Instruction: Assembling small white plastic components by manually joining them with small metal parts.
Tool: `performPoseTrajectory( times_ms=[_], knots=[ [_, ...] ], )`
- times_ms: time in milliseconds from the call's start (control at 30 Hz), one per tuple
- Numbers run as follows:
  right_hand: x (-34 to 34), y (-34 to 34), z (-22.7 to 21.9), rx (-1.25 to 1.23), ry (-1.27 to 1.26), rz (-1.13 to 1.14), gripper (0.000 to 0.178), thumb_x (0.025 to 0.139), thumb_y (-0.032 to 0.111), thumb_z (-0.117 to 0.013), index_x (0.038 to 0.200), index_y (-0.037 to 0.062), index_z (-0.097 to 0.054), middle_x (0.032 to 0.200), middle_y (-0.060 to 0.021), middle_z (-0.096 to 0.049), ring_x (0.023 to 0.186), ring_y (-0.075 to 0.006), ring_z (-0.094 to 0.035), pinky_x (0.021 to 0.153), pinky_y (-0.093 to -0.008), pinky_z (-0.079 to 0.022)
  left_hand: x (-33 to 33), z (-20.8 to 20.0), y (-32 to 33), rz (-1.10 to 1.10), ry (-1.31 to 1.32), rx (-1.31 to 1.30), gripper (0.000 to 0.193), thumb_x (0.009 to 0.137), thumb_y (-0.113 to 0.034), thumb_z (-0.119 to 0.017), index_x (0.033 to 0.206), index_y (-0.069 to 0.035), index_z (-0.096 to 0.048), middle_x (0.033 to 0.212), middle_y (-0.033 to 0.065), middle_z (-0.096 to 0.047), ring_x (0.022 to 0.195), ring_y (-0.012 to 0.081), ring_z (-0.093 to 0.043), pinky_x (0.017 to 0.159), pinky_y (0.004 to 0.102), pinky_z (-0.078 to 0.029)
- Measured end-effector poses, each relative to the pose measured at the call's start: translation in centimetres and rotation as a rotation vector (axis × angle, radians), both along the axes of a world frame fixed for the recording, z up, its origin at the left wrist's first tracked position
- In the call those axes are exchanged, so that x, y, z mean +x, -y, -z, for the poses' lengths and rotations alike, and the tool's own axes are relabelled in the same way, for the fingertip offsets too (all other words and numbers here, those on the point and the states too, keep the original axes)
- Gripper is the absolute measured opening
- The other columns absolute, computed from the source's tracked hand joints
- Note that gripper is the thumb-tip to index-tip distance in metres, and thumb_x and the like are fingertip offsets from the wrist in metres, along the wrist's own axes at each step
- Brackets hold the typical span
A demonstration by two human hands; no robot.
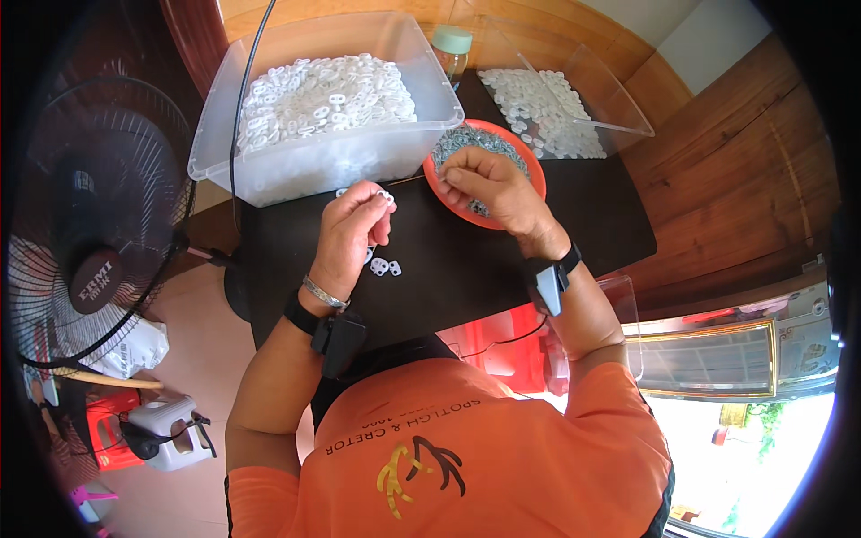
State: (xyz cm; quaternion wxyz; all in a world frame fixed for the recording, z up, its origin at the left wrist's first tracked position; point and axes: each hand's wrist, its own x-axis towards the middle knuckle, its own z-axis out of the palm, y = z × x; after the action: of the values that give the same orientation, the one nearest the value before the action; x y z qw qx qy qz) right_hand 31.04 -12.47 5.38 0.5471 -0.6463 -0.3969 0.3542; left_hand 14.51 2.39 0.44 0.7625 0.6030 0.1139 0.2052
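Note:
My left hand [352,226] is raised over the black table [448,269] and pinches a small white plastic piece [386,195] between its fingertips. My right hand [489,188] reaches into a round orange dish [529,161] of small grey metal parts [475,139], fingers curled down among them; what they pinch is hidden. Two more white pieces [384,267] lie on the table just below my left hand. Both wrists wear black bands.
A clear bin [314,161] full of white plastic pieces stands at the back left, a second clear tray [574,108] of white pieces at the back right, a green-capped bottle [451,47] between them. A black fan [99,215] stands left. Red stools sit below.

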Motion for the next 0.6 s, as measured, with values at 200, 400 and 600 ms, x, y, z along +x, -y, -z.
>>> performPoseTrajectory(
  times_ms=[200,400,600],
  knots=[
    [-2.5,-3.4,0.5,0.148,-0.011,-0.125,0.013,0.096,0.013,-0.053,0.094,0.0012,-0.057,0.082,-0.0015,-0.059,0.074,-0.008,-0.054,0.069,-0.0228,-0.046,0.0,-0.3,0.3,-0.034,0.012,0.027,0.023,0.094,-0.022,-0.049,0.086,-0.002,-0.057,0.064,0.0007,-0.053,0.057,0.0074,-0.047,0.054,0.0205,-0.037],
    [-3.1,-3.6,1.1,0.13,0.313,-0.007,0.014,0.096,0.011,-0.052,0.09,-0.0008,-0.056,0.075,-0.0005,-0.054,0.071,-0.0077,-0.049,0.065,-0.0235,-0.043,0.0,-0.1,0.2,-0.061,0.044,0.044,0.021,0.094,-0.02,-0.051,0.088,-0.001,-0.057,0.064,0.0001,-0.051,0.057,0.0061,-0.044,0.053,0.0203,-0.036],
    [-3.4,-3.5,1.0,0.116,0.394,-0.023,0.013,0.096,0.011,-0.052,0.09,-0.0006,-0.056,0.072,-0.0007,-0.054,0.069,-0.0081,-0.049,0.063,-0.0241,-0.042,0.0,-0.1,0.4,-0.082,0.015,0.143,0.022,0.094,-0.019,-0.051,0.085,0.001,-0.057,0.063,0.0,-0.051,0.056,0.0056,-0.044,0.052,0.0208,-0.035]
  ],
)
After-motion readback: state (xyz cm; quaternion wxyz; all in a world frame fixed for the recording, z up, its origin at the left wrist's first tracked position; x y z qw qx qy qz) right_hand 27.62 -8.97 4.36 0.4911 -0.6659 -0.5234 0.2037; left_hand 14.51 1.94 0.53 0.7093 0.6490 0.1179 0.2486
